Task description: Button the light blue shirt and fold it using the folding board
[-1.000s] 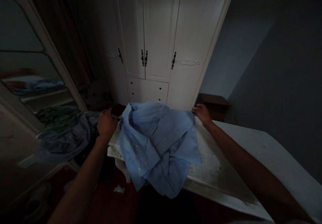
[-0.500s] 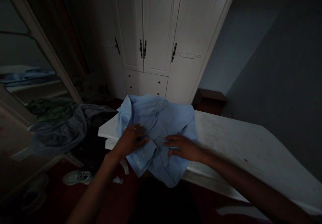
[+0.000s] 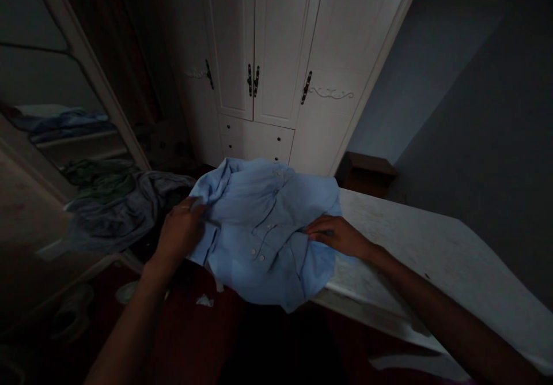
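The white wardrobe [image 3: 276, 45] stands beyond my left grip [image 3: 180, 229] and my right grip [image 3: 339, 236], its doors closed. Under my right grip, and stretching out past it to the right, is the white table [image 3: 432, 229], its top marked with stains. Up and to the left of my left grip leans a framed mirror [image 3: 34, 71], showing bluish cloth in its glass. A brown open-fronted cabinet [image 3: 367, 172] sits beyond my right grip, past the table's far edge.

The light-blue button-up shirt [image 3: 268, 223] lies rumpled between my grips, over the table's left end, its lower part hanging off the near edge towards me. My left grip is curled around cloth at its left side, by a loose sleeve end; my right grip pinches a fold of it on the right, fingertips together.

Just left of my left grip is a heap: a grey garment [image 3: 116, 218] in front, a green cloth [image 3: 101, 177] behind it. Down on the red floor [image 3: 194, 344], a pale shoe [image 3: 127, 293] shows partly behind my left forearm, and a crumpled scrap [image 3: 204, 301] lies below and to the right of that grip. Pale buttons [image 3: 261, 257] dot the shirt between my grips. A thin ring [image 3: 185, 207] circles a finger of my left grip.
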`<control>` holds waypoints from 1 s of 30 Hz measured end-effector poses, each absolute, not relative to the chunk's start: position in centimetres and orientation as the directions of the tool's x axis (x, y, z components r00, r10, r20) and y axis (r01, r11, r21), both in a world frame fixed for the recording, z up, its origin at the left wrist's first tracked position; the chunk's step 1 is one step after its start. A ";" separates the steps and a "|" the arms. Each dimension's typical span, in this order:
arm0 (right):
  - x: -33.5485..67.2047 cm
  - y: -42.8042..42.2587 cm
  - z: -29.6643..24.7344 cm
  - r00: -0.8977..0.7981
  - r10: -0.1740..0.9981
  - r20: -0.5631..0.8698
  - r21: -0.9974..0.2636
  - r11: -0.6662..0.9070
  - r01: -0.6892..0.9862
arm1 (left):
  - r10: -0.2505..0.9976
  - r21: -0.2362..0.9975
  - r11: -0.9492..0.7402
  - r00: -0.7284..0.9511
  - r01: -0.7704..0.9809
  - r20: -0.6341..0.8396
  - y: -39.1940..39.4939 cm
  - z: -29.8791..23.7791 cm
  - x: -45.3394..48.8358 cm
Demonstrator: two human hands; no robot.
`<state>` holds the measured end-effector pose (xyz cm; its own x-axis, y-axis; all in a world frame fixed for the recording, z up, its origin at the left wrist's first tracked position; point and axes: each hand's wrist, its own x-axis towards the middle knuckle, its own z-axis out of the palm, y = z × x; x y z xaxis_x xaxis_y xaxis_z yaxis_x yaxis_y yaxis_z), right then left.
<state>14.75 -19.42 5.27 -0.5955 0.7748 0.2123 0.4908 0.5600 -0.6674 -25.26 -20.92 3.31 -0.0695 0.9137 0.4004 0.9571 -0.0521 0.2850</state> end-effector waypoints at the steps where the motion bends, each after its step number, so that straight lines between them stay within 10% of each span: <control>1: 14.8 -19.4 5.6 -0.602 0.779 0.173 -0.679 0.538 0.500 | 0.907 0.279 -0.102 -0.026 0.955 0.421 -21.4 3.5 -24.3; 7: 11.6 -19.7 5.7 -0.594 0.771 0.229 -0.593 0.594 0.543 | 0.848 0.351 -0.497 0.359 0.794 0.389 -23.3 2.5 -18.2; 16: 7.7 -18.9 3.5 -0.762 0.626 0.165 -0.179 0.779 0.601 | 0.876 0.496 -0.440 0.236 0.749 0.420 -22.6 -1.3 -17.8; 23: 15.7 -19.0 6.9 -0.486 0.754 0.442 -0.273 0.629 0.728 | 0.891 0.549 -0.411 0.192 0.728 0.412 -22.6 -1.1 -17.9; 30: 13.8 -21.5 4.6 -0.690 0.680 0.249 -0.372 0.725 0.580 | 0.883 0.521 -0.440 0.246 0.732 0.400 -23.0 -0.3 -15.5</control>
